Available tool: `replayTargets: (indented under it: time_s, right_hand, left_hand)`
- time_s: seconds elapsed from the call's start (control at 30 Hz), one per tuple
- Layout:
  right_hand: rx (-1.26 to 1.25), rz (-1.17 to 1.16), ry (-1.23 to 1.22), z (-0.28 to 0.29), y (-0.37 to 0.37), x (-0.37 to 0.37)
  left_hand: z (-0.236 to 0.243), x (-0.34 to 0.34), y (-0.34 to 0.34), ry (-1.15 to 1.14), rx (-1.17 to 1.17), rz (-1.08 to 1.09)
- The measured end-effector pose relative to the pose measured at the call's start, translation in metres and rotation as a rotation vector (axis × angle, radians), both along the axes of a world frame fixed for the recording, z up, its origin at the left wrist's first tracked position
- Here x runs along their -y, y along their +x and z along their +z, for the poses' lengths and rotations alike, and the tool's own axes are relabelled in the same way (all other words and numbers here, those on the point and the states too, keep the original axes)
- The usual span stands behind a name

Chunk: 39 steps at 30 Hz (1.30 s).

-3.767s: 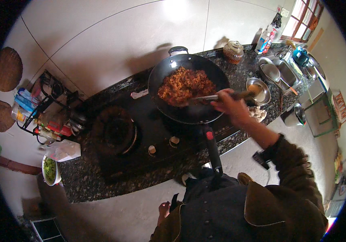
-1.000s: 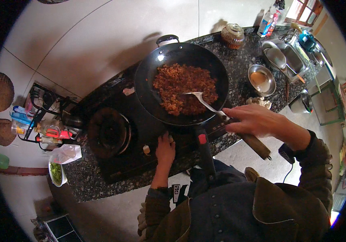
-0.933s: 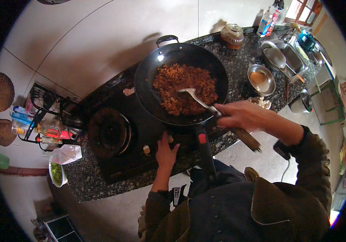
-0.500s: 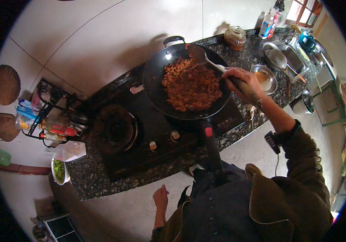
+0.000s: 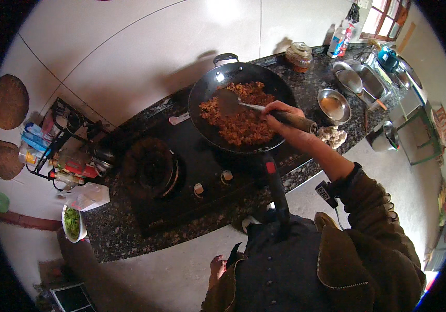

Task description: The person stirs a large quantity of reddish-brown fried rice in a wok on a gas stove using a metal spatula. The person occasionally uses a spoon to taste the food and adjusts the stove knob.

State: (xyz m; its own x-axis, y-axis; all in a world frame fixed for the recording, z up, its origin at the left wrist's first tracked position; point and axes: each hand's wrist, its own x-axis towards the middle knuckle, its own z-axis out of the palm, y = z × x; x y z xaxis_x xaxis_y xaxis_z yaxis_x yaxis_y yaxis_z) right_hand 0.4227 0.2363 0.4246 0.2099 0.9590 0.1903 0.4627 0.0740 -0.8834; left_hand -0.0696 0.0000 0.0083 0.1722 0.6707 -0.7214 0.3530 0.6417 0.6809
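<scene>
A wok spatula has its metal blade down in reddish-brown minced food inside a black wok. My right hand is closed round the spatula's wooden handle, above the wok's right side. The long wok handle points toward my body. My left hand hangs low beside my jacket, away from the counter. Its fingers look curled with nothing visible in them, though part of the hand is hidden.
Left of the wok is a second burner. Right stand a metal bowl, a lidded glass jar and a sink. A bottle rack and a bowl of chopped greens sit at the left end.
The spatula blade has come from the wok's far rim down into the food's left part. My right hand moved left and nearer. My left hand dropped closer to my body.
</scene>
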Motion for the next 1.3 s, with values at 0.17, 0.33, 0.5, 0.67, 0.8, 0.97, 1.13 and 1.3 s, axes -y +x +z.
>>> replayTargets:
  time_s: [0.17, 0.33, 0.5, 0.67, 0.8, 0.97, 1.13, 1.3]
  right_hand:
    - [0.49, -0.037, 0.328, 0.01, 0.036, 0.024]
    - [0.403, -0.091, 0.128, 0.015, 0.051, 0.038]
    - [0.234, -0.103, 0.081, 0.008, 0.02, 0.056]
    - [0.164, 0.094, 0.111, 0.013, 0.005, 0.074]
    - [0.599, 0.127, 0.219, 0.016, 0.015, 0.07]
    - [0.603, 0.015, 0.223, 0.019, 0.035, 0.067]
    - [0.656, 0.011, 0.156, 0.019, 0.031, 0.088]
    - [0.553, 0.064, 0.172, 0.011, 0.003, 0.108]
  left_hand:
    - [0.005, -0.013, 0.014, 0.056, 0.514, 0.278]
    - [-0.034, 0.0, -0.001, 0.274, -0.176, -0.07]
    - [-0.04, 0.006, -0.021, -0.05, -0.125, 0.095]
    - [-0.053, 0.002, -0.013, 0.183, -0.152, 0.063]
    - [-0.042, -0.007, -0.004, 0.096, -0.111, 0.155]
    - [-0.018, -0.01, -0.003, 0.007, -0.16, -0.032]
    - [-0.031, 0.005, 0.0, -0.062, -0.247, 0.122]
    - [-0.047, 0.007, -0.005, 0.142, -0.306, -0.128]
